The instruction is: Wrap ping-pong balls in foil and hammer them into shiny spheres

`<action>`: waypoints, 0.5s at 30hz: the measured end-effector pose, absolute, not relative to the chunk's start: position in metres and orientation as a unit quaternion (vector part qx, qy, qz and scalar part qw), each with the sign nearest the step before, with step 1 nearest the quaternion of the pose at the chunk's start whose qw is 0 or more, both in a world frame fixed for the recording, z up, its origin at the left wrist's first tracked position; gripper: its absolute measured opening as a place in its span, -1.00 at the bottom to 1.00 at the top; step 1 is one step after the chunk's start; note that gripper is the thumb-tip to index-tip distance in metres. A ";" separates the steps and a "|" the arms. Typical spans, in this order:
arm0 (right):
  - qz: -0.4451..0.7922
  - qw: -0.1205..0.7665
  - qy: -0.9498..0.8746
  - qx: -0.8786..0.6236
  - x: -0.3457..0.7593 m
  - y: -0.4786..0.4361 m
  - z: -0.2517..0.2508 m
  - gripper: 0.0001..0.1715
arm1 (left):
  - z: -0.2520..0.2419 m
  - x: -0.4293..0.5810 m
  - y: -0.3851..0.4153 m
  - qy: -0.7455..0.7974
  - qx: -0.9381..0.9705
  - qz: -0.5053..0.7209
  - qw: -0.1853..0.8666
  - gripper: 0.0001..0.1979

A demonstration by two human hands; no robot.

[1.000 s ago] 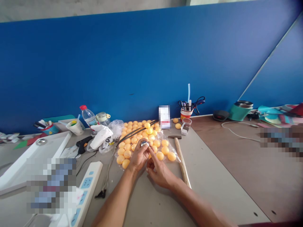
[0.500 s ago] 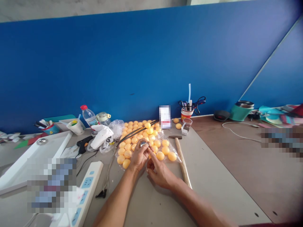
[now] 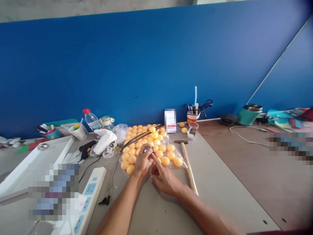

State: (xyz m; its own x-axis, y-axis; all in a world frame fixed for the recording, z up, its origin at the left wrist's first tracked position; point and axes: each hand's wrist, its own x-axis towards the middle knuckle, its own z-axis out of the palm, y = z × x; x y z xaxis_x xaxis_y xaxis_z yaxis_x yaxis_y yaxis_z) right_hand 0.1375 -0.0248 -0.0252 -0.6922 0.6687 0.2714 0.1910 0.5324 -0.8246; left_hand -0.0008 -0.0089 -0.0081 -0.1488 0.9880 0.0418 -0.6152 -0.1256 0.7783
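My left hand (image 3: 143,161) is closed round a small, shiny, round metal piece (image 3: 146,149) that shows above the thumb. What kind of piece it is, I cannot make out. My right hand (image 3: 164,179) meets it from the right, index finger stretched to the left fingertips and the other fingers curled. Anything pinched there is too small to name. Behind both hands lie several orange balls (image 3: 165,161) on and in clear plastic, with black strips (image 3: 137,138) across them. To the right of my right hand rests a wooden-handled hammer (image 3: 187,163).
On the left are a power strip (image 3: 91,189), a white tray (image 3: 57,148), a black glue gun (image 3: 86,149) and a plastic bottle (image 3: 91,120). At the back stand a cup of pens and scissors (image 3: 193,117) and a green container (image 3: 249,115). A blue partition (image 3: 146,65) closes off the back.
Both hands stay in nearly the same place. The metal piece in my left hand has turned or shifted slightly. At the far right, the blurred hand by the pixelated device is no longer seen.
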 end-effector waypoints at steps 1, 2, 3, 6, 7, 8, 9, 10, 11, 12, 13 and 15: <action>0.405 0.294 -0.826 -0.260 0.138 -0.025 -0.025 0.04 | -0.008 -0.001 -0.009 0.317 0.294 0.690 0.581 -0.80; 0.402 0.294 -0.827 -0.260 0.138 -0.025 -0.025 0.04 | -0.007 0.000 -0.009 0.318 0.292 0.691 0.580 -0.80; 0.401 0.294 -0.828 -0.260 0.138 -0.025 -0.026 0.04 | -0.006 0.000 -0.009 0.319 0.290 0.692 0.579 -0.81; 0.399 0.291 -0.830 -0.259 0.138 -0.025 -0.026 0.04 | -0.004 0.001 -0.009 0.323 0.283 0.693 0.579 -0.81; 0.397 0.291 -0.831 -0.259 0.137 -0.024 -0.026 0.04 | -0.004 0.001 -0.009 0.324 0.282 0.694 0.579 -0.81; 0.394 0.291 -0.833 -0.258 0.137 -0.024 -0.027 0.04 | -0.004 0.001 -0.009 0.325 0.281 0.694 0.578 -0.81; 0.392 0.291 -0.834 -0.258 0.137 -0.024 -0.027 0.04 | -0.004 0.001 -0.009 0.325 0.281 0.694 0.578 -0.81; 0.391 0.291 -0.834 -0.259 0.137 -0.024 -0.027 0.03 | -0.004 0.001 -0.009 0.325 0.280 0.695 0.576 -0.82; 0.391 0.289 -0.835 -0.259 0.137 -0.024 -0.027 0.03 | -0.004 0.001 -0.008 0.326 0.279 0.696 0.575 -0.82; 0.392 0.287 -0.835 -0.259 0.137 -0.024 -0.026 0.03 | -0.004 0.001 -0.009 0.328 0.277 0.697 0.574 -0.82; 0.393 0.286 -0.835 -0.259 0.137 -0.024 -0.026 0.03 | -0.004 0.002 -0.009 0.331 0.274 0.697 0.574 -0.81; 0.395 0.284 -0.835 -0.258 0.137 -0.024 -0.027 0.03 | -0.002 0.003 -0.009 0.337 0.267 0.697 0.574 -0.80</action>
State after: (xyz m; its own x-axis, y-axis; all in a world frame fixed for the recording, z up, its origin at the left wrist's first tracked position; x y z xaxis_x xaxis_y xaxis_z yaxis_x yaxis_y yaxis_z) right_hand 0.1374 -0.0243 -0.0266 -0.7056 0.6547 0.2712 0.2062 0.5558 -0.8053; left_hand 0.0027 -0.0091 -0.0022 -0.1989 0.9799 -0.0154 -0.6203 -0.1137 0.7761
